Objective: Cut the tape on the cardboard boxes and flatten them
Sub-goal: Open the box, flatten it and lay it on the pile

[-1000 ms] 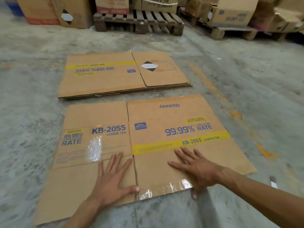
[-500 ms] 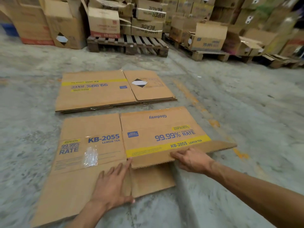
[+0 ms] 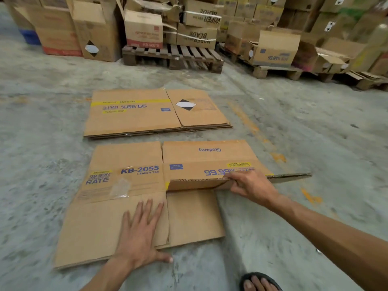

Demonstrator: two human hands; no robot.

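Observation:
A flattened brown cardboard box (image 3: pixel 126 164) printed "KB-2055 LEMON TEA" lies on the concrete floor in front of me. My left hand (image 3: pixel 140 234) presses flat on its near left panel, fingers spread. My right hand (image 3: pixel 249 185) grips the near edge of the box's right upper layer (image 3: pixel 210 164), which is lifted and tilted up off the bottom layer (image 3: pixel 193 217). A patch of clear tape (image 3: pixel 120 187) sticks to the left panel. No cutting tool is in view.
A stack of flattened boxes (image 3: pixel 151 114) lies just beyond. Wooden pallets (image 3: pixel 174 57) with piled cartons (image 3: pixel 197 28) line the back. An open box (image 3: pixel 273 49) sits on a pallet at the right. My sandalled foot (image 3: pixel 258 282) shows at the bottom edge.
My right hand went from pressing flat on the right panel to gripping its near edge and lifting it up and away. My left hand stayed pressed on the left panel.

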